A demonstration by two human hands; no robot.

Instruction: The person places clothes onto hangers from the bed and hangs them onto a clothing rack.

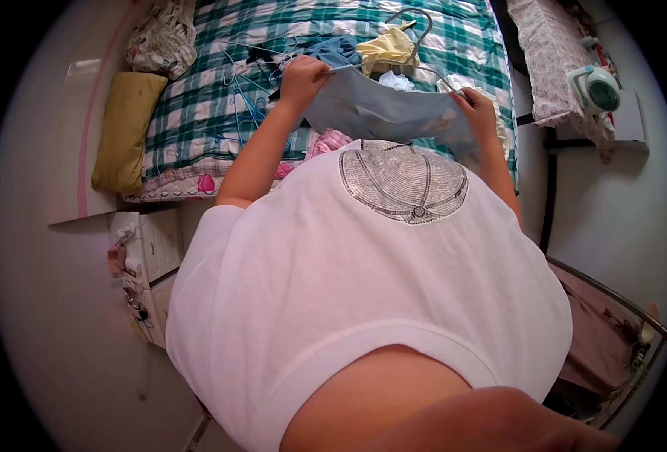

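A light blue-grey garment hangs spread between my two hands, over the near part of the bed. Inside its top edge runs a hanger, whose hook points away from me. My left hand is closed on the garment's left upper corner and the hanger's end. At the right upper corner, my right hand pinches the fabric by the other hanger end. Just beyond the garment lie a yellow cloth and a blue cloth.
Several blue hangers lie on the green plaid bed, left of my left arm. An olive pillow rests at the bed's left edge. A small fan stands at the right; a drawer unit is at the lower left.
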